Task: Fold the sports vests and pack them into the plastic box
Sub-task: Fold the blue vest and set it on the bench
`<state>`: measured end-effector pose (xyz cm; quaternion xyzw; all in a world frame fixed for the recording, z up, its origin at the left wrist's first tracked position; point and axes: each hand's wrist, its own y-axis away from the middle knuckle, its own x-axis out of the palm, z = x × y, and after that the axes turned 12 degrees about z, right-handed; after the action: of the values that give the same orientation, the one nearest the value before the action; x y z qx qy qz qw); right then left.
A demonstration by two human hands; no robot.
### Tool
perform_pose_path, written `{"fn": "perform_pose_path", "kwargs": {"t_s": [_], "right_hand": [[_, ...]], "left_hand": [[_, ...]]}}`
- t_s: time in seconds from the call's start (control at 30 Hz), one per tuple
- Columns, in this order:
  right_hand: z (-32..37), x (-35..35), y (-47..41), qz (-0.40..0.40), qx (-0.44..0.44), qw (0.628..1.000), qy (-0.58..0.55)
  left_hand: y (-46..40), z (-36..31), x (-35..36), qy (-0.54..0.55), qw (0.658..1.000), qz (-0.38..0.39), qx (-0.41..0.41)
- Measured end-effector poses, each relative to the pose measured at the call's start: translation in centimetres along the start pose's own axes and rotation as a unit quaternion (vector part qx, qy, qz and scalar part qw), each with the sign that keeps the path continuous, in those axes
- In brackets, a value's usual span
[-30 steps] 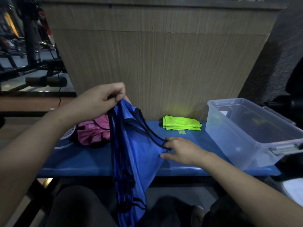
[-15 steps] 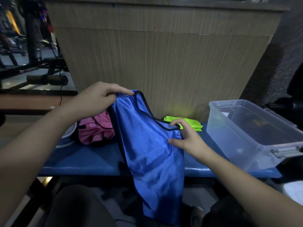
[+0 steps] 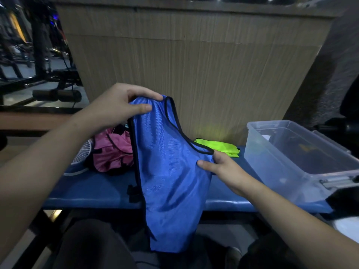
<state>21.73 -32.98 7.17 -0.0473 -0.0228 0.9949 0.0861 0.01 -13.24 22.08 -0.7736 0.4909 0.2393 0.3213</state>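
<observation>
A blue sports vest [image 3: 169, 171] with black trim hangs in front of me, its lower end dropping past the bench's front edge. My left hand [image 3: 118, 107] pinches its top strap, held high. My right hand [image 3: 219, 166] grips the vest's right edge lower down, at the armhole trim. A crumpled pink vest [image 3: 112, 150] lies on the blue bench [image 3: 93, 189] to the left. A folded neon-yellow vest [image 3: 219, 148] lies at the back of the bench. The clear plastic box [image 3: 275, 164] stands open on the bench's right end.
A wood-grain panel [image 3: 194, 65] rises right behind the bench. A small white fan [image 3: 81, 158] lies left of the pink vest. Gym equipment [image 3: 56, 94] stands at far left. My dark-trousered legs [image 3: 93, 245] sit under the bench's front edge.
The vest has been spread from a bunched, twisted hang into a flat panel. My right hand rose from the bench to hold the vest's right edge; my left hand stayed high.
</observation>
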Motion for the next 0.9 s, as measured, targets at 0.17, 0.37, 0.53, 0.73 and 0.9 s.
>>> {"fn": "perform_pose_path", "kwargs": {"t_s": [0.17, 0.37, 0.53, 0.73, 0.9], "right_hand": [[1.5, 0.0, 0.3, -0.013, -0.038, 0.999, 0.025], [4.1, 0.2, 1.7, -0.021, -0.033, 0.991, 0.130], [5.9, 0.8, 3.5, -0.013, -0.028, 0.985, 0.168], [9.1, 1.3, 5.2, -0.026, -0.067, 0.980, 0.188], [11.3, 0.7, 4.5, -0.058, -0.089, 0.971, 0.213]], "left_hand": [[-0.4, -1.1, -0.5, -0.010, 1.000, -0.014, 0.018], [0.1, -3.3, -1.0, -0.037, 0.998, -0.020, 0.052], [1.4, -5.8, -1.4, -0.042, 0.997, -0.027, 0.058], [2.5, -9.2, -2.7, -0.091, 0.990, -0.056, 0.097], [0.8, -10.5, -4.2, -0.135, 0.980, -0.092, 0.118]]}}
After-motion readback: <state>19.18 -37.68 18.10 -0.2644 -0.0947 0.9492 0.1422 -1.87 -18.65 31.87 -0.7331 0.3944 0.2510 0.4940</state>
